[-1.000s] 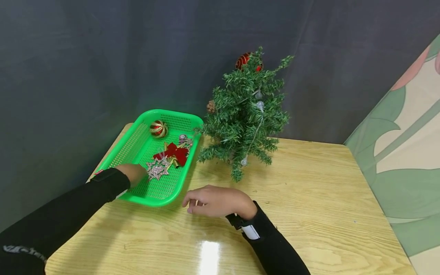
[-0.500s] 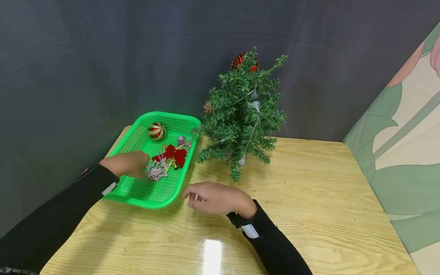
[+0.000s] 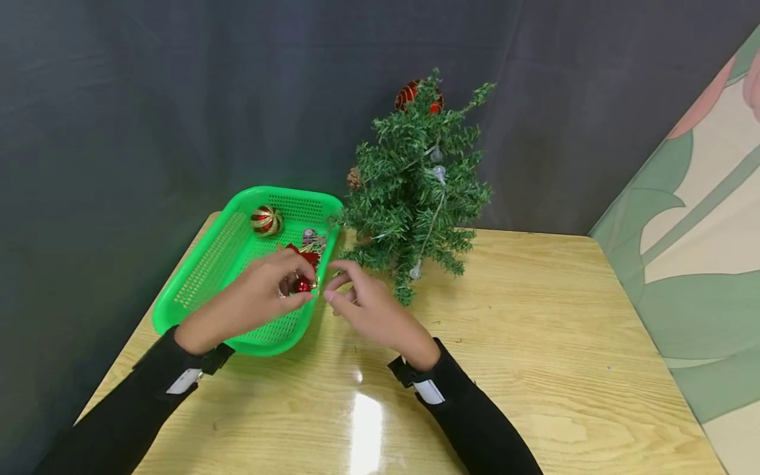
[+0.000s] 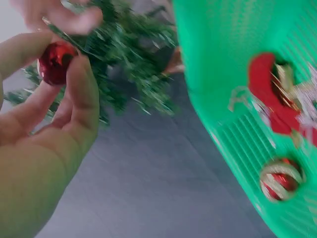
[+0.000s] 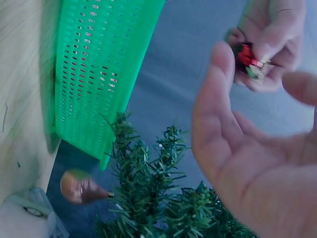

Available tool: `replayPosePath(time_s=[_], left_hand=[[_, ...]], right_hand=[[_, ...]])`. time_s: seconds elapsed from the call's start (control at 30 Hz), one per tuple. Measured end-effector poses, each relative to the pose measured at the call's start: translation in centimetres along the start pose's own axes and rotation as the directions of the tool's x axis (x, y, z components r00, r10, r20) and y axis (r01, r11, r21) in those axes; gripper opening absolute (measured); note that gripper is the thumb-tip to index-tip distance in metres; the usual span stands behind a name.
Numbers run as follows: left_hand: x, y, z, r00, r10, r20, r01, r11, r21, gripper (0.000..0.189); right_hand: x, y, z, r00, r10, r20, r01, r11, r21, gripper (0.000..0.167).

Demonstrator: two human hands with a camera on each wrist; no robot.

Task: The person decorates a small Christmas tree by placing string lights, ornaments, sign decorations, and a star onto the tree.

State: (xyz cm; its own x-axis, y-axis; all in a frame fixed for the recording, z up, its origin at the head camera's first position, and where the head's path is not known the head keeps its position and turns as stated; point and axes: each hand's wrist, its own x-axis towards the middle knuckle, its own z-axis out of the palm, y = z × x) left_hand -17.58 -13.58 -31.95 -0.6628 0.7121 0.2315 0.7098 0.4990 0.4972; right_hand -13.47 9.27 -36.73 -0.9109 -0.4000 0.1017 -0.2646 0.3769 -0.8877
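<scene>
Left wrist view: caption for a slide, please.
Left hand pinching a red ball; tree branches behind, green basket of ornaments alongside.

Indoors, I'd say; home or studio, can't tell. I see dark cloth backdrop (image 3: pixel 178 99), wood-grain table (image 3: pixel 564 343) with bright glare, flower-patterned sheet (image 3: pixel 712 264) alongside.

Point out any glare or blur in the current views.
Head view: white glare low on the table; left wrist view: the red bow and striped ball smeared, the small red ball in the left hand sharper; right wrist view: the brownish bulb blurred, the tree crisper.
</scene>
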Motion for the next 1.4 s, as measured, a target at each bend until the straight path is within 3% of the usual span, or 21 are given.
replayPosePath(time_s=[0.13, 0.23, 0.37, 0.53, 0.7, 0.8, 0.97, 1.1, 1.27, 1.4], left_hand=[[-0.6, 1.8, 1.9, 0.995, 0.068, -0.072, -0.065, 0.997, 0.044, 0.023], [-0.7, 2.7, 2.7, 0.994, 0.049, -0.102, -0.047, 0.999, 0.020, 0.020], [-0.6, 3.1, 3.0, 0.986, -0.023, -0.164, 0.007, 0.995, -0.099, 0.021], [-0.3, 3.2, 3.0, 0.977, -0.082, -0.197, 0.046, 0.982, -0.183, 0.021], [-0.1, 3.1, 2.9, 0.984, -0.081, -0.158, 0.051, 0.982, -0.183, 0.023], [0.1, 3.1, 2.7, 0.986, -0.082, -0.142, 0.053, 0.979, -0.195, 0.023], [0.3, 3.2, 2.9, 0.993, -0.098, -0.066, 0.078, 0.965, -0.251, 0.024], [0.5, 3.7, 3.3, 0.997, -0.070, -0.019, 0.060, 0.949, -0.309, 0.023], [1.2, 4.4, 3.7, 0.994, -0.025, -0.109, -0.010, 0.952, -0.305, 0.013], [1.7, 5.1, 2.9, 0.979, -0.027, -0.202, -0.033, 0.958, -0.286, 0.007]], right_hand=[[0.2, 0.1, 0.0, 0.998, -0.005, -0.055, 0.010, 0.996, 0.092, 0.040], [0.2, -0.1, -0.4, 0.995, -0.045, -0.085, 0.057, 0.988, 0.142, 0.028], [-0.2, -0.2, -1.1, 0.990, -0.085, -0.117, 0.103, 0.982, 0.156, 0.019], [-0.9, -0.6, -2.1, 0.976, -0.143, -0.162, 0.146, 0.989, 0.003, 0.014], [-1.4, -1.3, -2.4, 0.912, -0.263, -0.314, 0.196, 0.953, -0.230, 0.010], [-1.5, -1.6, -2.5, 0.885, -0.287, -0.366, 0.197, 0.944, -0.263, 0.005], [-1.6, -2.0, -2.6, 0.917, -0.214, -0.337, 0.216, 0.976, -0.033, 0.006], [-1.9, -2.2, -2.5, 0.939, -0.177, -0.294, 0.217, 0.970, 0.110, 0.005], [-2.0, -2.7, -2.7, 0.935, -0.177, -0.308, 0.225, 0.966, 0.128, 0.006], [-2.0, -3.5, -3.6, 0.916, -0.220, -0.335, 0.237, 0.972, 0.007, 0.004]])
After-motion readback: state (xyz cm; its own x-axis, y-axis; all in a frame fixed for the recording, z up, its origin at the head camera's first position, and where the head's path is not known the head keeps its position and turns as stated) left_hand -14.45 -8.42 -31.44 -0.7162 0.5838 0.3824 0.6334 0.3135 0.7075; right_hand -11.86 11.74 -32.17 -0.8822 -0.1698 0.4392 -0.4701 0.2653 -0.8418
